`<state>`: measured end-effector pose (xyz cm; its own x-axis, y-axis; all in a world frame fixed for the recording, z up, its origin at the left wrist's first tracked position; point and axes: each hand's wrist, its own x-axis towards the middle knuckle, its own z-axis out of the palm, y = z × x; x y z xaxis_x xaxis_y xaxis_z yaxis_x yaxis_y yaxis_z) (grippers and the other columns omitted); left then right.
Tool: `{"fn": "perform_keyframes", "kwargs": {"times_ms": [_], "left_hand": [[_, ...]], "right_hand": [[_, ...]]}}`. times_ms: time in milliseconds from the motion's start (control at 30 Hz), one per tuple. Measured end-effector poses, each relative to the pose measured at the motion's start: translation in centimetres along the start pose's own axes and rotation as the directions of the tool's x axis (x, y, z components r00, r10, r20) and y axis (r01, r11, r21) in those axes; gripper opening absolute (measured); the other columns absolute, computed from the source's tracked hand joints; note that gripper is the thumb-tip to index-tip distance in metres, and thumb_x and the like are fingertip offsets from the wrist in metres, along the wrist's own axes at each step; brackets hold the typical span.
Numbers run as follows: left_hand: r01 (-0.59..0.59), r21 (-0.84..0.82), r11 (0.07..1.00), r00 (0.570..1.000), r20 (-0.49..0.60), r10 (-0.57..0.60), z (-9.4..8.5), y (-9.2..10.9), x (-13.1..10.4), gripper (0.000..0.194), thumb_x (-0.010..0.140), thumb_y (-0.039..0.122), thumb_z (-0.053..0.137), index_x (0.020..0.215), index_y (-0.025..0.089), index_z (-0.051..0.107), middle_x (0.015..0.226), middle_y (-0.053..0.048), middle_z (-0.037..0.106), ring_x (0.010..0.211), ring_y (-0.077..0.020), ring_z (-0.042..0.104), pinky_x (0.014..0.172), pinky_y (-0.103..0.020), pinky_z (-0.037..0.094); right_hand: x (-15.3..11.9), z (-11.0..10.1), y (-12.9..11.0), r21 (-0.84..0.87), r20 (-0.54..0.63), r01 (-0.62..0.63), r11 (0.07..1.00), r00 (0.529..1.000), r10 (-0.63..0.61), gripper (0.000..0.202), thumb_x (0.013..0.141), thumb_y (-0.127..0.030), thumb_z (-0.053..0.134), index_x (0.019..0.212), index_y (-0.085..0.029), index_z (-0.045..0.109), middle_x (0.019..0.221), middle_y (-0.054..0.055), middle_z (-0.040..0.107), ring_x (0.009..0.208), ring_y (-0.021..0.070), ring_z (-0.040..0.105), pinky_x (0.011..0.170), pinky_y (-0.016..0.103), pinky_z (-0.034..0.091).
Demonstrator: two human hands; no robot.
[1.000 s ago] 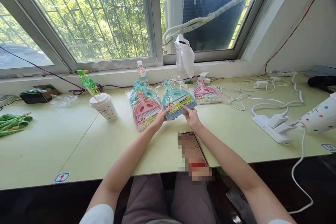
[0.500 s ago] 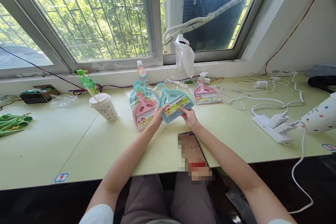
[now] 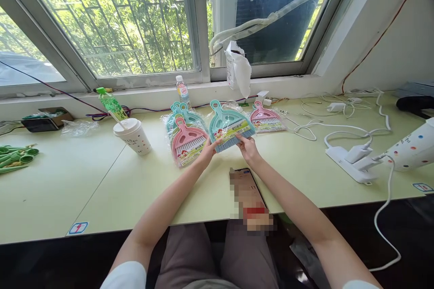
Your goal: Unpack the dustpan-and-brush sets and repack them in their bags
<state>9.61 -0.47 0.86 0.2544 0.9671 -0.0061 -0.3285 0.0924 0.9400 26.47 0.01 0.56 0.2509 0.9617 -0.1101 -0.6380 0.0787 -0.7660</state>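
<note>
Between both hands I hold a teal dustpan and brush set (image 3: 228,123), wrapped in clear plastic with a yellow-green label across it. My left hand (image 3: 208,151) grips its lower left edge, and my right hand (image 3: 248,148) pinches its lower right edge. Just left of it lies a pink dustpan and brush set (image 3: 187,141) in plastic, overlapping more teal dustpan sets (image 3: 183,115) behind. Another pink dustpan set (image 3: 266,118) lies to the right, beyond my right hand.
A phone (image 3: 251,189) lies near the front edge. Left stand a lidded cup (image 3: 134,137) with a straw and a green bottle (image 3: 111,103). Another bottle (image 3: 183,90) is by the sill. A power strip (image 3: 352,167) with cables and a fallen spotted cup (image 3: 412,149) are right.
Both hands have shifted slightly right and away from me with the teal dustpan set. The other sets stay where they lay.
</note>
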Motion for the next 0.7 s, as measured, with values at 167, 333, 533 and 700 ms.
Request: {"fn": "perform_keyframes", "kwargs": {"times_ms": [167, 333, 533, 700], "left_hand": [[-0.062, -0.027, 0.998, 0.996, -0.059, 0.060, -0.3, 0.1, 0.4, 0.066, 0.071, 0.038, 0.082, 0.130, 0.022, 0.055, 0.130, -0.011, 0.066, 0.124, -0.0315, 0.060, 0.101, -0.044, 0.052], [-0.026, -0.010, 1.000, 0.998, -0.054, 0.025, -0.3, 0.1, 0.4, 0.073, 0.072, 0.037, 0.082, 0.136, 0.023, 0.049, 0.135, -0.011, 0.062, 0.126, -0.0305, 0.059, 0.102, -0.044, 0.051], [0.019, 0.007, 1.000, 0.989, -0.148, -0.018, -0.5, 0.7, 0.7, 0.066, 0.073, 0.030, 0.078, 0.134, 0.024, 0.052, 0.128, -0.010, 0.066, 0.122, -0.0313, 0.061, 0.097, -0.044, 0.055], [0.034, -0.025, 0.999, 0.992, -0.119, -0.037, -0.7, 1.9, 0.2, 0.075, 0.075, 0.026, 0.077, 0.143, 0.030, 0.046, 0.131, -0.007, 0.064, 0.118, -0.0271, 0.063, 0.096, -0.041, 0.057]], "right_hand": [[-0.3, 0.2, 0.3, -0.030, 0.053, -0.035, 0.999, 0.998, 0.036, 0.028, 0.053, -0.014, 0.088, 0.072, -0.020, 0.068, 0.077, 0.000, 0.076, 0.081, 0.0192, 0.073, 0.069, 0.028, 0.061], [-0.4, 0.2, -0.1, -0.047, 0.077, -0.020, 0.999, 0.997, 0.023, 0.029, 0.056, -0.016, 0.089, 0.077, -0.019, 0.069, 0.080, 0.001, 0.077, 0.086, 0.0206, 0.074, 0.076, 0.030, 0.063], [0.5, -0.1, -1.0, -0.160, 0.148, -0.108, 0.981, 0.980, 0.132, 0.026, 0.066, -0.022, 0.087, 0.085, -0.018, 0.071, 0.084, 0.003, 0.078, 0.076, 0.0185, 0.074, 0.074, 0.031, 0.063], [1.4, -0.8, -2.5, -0.253, 0.091, -0.168, 0.953, 0.976, 0.196, 0.017, 0.083, -0.033, 0.075, 0.082, -0.017, 0.068, 0.070, 0.005, 0.075, 0.065, 0.0163, 0.072, 0.068, 0.028, 0.062]]}}
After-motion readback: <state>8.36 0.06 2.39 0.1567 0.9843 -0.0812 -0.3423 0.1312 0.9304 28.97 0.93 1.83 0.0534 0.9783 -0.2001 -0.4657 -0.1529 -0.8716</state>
